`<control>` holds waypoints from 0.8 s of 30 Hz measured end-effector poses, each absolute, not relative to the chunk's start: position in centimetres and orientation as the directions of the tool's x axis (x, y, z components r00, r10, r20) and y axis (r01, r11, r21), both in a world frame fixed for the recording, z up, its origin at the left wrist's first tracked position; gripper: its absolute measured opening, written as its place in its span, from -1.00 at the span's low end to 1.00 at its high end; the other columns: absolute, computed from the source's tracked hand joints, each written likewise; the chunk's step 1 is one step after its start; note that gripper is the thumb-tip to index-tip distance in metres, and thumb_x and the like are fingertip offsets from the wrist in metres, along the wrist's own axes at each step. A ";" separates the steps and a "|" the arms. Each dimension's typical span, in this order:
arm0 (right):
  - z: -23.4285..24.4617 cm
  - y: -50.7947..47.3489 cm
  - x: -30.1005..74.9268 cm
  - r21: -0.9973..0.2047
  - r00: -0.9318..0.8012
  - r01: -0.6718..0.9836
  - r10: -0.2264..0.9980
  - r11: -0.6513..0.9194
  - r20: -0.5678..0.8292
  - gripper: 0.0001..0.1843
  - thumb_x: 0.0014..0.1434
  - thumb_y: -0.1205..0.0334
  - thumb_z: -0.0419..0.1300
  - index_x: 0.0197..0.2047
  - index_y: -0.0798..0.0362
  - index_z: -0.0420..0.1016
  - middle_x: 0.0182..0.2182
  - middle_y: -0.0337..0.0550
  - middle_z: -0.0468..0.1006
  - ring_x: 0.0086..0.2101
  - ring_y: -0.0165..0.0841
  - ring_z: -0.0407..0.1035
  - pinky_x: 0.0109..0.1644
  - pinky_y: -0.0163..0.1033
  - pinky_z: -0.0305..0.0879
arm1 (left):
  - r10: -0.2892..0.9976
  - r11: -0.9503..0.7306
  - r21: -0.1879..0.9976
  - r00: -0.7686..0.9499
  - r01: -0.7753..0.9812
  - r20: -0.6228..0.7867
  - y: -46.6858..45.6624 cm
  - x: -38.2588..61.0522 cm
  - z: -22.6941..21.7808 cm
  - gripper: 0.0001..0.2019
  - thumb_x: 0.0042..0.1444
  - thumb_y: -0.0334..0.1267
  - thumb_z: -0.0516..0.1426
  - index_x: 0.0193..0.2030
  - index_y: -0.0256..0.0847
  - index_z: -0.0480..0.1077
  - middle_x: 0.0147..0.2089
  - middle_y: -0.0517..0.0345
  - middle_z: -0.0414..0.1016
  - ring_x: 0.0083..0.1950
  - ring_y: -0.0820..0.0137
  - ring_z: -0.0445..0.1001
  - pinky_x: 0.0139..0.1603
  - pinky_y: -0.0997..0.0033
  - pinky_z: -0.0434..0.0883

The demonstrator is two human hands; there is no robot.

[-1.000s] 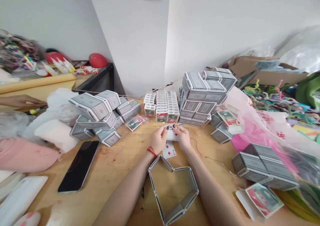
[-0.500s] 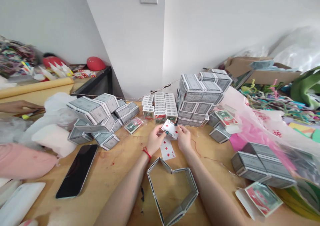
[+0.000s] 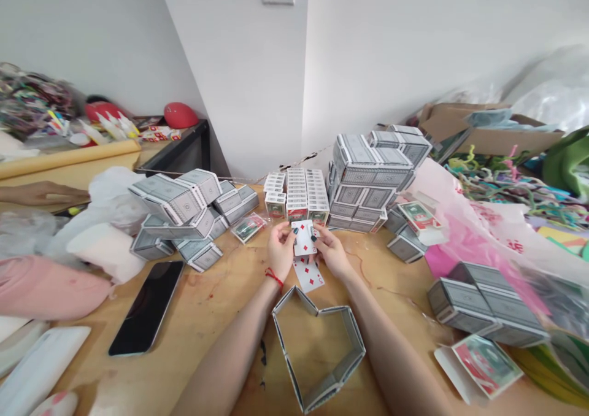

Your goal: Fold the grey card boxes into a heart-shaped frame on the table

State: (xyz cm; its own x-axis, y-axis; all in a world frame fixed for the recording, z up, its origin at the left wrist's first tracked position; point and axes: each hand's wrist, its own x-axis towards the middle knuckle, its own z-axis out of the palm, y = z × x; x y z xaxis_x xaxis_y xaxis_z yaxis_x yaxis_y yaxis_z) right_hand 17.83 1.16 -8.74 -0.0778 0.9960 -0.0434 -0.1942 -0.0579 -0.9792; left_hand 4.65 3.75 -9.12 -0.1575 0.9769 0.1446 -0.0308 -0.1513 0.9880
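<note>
Both my hands hold a small stack of playing cards (image 3: 304, 238) face up above the wooden table (image 3: 216, 318), a red diamond card on top. My left hand (image 3: 280, 251), with a red string at the wrist, pinches the stack's left edge. My right hand (image 3: 329, 251) grips its right edge. A single diamond card (image 3: 309, 274) lies flat on the table just under the hands. Nearer to me stands a heart-shaped wall of cards on edge (image 3: 318, 347).
Grey card-box piles sit at left (image 3: 179, 210) and at the back (image 3: 372, 177), small decks (image 3: 297, 198) between them. A black phone (image 3: 147, 305) lies left. Pink plastic bags (image 3: 464, 238), more boxes (image 3: 488, 305) and a loose deck (image 3: 485, 367) crowd the right. Another person's hand (image 3: 41, 192) rests far left.
The held cards have turned from tilted to upright and face up between my hands. My hands shifted slightly; the card on the table stayed put.
</note>
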 end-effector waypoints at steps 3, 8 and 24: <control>-8.6 1.2 17.7 -0.968 -0.105 -0.241 0.993 -0.076 -0.052 -0.61 0.03 0.21 0.08 -0.03 0.01 0.19 -0.66 -0.38 0.38 -0.70 -0.42 0.33 -0.71 -0.39 0.21 | 0.976 -0.150 0.988 -0.164 -0.027 0.144 3.6 4.8 -8.9 -0.78 -0.02 -0.32 0.15 -0.20 -0.28 0.30 -0.39 0.14 0.42 -0.38 0.46 0.41 -0.36 0.49 0.35; -8.8 1.3 17.7 -0.958 -0.121 -0.271 0.991 -0.093 -0.061 -0.68 0.04 0.23 0.07 -0.09 0.00 0.18 -0.63 -0.37 0.40 -0.69 -0.42 0.35 -0.69 -0.38 0.27 | 0.977 -0.154 0.988 -0.154 -0.021 0.149 3.7 4.7 -8.7 -0.83 -0.01 -0.30 0.14 -0.25 -0.27 0.31 -0.40 0.15 0.41 -0.39 0.46 0.40 -0.37 0.49 0.34; -9.0 1.4 17.8 -0.950 -0.120 -0.294 0.990 -0.109 -0.076 -0.58 0.06 0.23 0.06 0.02 0.00 0.14 -0.60 -0.36 0.42 -0.65 -0.43 0.38 -0.57 -0.31 0.37 | 0.981 -0.177 0.984 -0.081 -0.012 0.176 3.9 4.4 -8.9 -0.62 0.01 -0.34 0.11 0.02 -0.23 0.26 -0.42 0.19 0.40 -0.40 0.47 0.39 -0.35 0.48 0.35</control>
